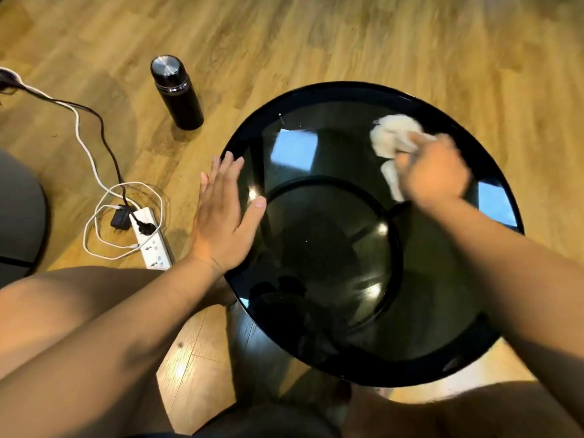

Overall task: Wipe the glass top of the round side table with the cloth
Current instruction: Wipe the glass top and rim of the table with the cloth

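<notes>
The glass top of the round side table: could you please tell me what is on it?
A white cloth lies on its far right part, gripped by the right hand. The left hand lies flat at the left rim. The glass beneath them is hidden.

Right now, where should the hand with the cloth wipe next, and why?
Probably sweep the cloth leftward along the far side of the glass top. The right hand grips it near the far right rim, so most of the glass lies left of it and nearer. The left hand rests flat on the left edge, seemingly steadying the table.
</notes>
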### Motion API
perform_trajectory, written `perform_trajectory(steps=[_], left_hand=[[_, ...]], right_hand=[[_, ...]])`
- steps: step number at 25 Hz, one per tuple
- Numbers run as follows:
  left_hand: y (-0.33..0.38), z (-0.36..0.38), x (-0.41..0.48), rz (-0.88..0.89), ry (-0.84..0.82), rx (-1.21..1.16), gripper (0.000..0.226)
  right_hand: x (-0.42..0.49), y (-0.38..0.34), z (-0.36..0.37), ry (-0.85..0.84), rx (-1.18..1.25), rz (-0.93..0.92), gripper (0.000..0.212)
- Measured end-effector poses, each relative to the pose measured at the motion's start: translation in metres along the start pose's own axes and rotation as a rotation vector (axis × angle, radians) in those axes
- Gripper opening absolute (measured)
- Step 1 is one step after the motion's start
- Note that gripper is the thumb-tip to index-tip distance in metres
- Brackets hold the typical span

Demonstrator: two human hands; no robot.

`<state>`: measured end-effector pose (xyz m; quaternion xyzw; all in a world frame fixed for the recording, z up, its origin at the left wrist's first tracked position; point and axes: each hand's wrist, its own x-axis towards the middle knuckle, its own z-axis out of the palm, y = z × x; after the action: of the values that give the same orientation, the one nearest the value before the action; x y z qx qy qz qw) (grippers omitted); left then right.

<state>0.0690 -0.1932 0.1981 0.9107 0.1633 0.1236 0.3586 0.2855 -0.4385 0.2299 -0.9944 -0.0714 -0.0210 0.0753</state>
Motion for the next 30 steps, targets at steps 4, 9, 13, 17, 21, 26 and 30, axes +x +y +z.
perform_trajectory(steps=[4,9,13,17,21,26,30], left_hand=[[-0.002,0.003,0.002,0.019,0.011,0.005,0.072],[-0.002,0.001,0.002,-0.033,0.025,-0.114,0.072],[-0.004,0.001,0.004,-0.01,0.058,-0.087,0.072],[-0.003,0.004,0.001,-0.01,0.056,-0.069,0.072],[-0.004,0.003,0.0,-0.018,0.036,-0.044,0.073],[-0.003,0.002,-0.001,-0.032,0.031,-0.074,0.071],[-0.001,0.002,-0.002,-0.055,0.043,-0.152,0.069]], right_hand=[[0.017,0.075,-0.028,0.008,-0.016,0.23,0.039],[0.031,-0.05,0.007,0.076,0.025,0.142,0.042],[-0.023,-0.208,0.035,-0.064,0.095,-0.304,0.042],[-0.021,-0.21,0.035,-0.082,0.055,-0.474,0.045],[0.049,-0.156,0.026,-0.032,0.068,-0.292,0.041],[0.095,0.006,0.001,0.024,0.063,0.158,0.039],[0.086,0.021,0.017,0.14,0.014,0.197,0.044]])
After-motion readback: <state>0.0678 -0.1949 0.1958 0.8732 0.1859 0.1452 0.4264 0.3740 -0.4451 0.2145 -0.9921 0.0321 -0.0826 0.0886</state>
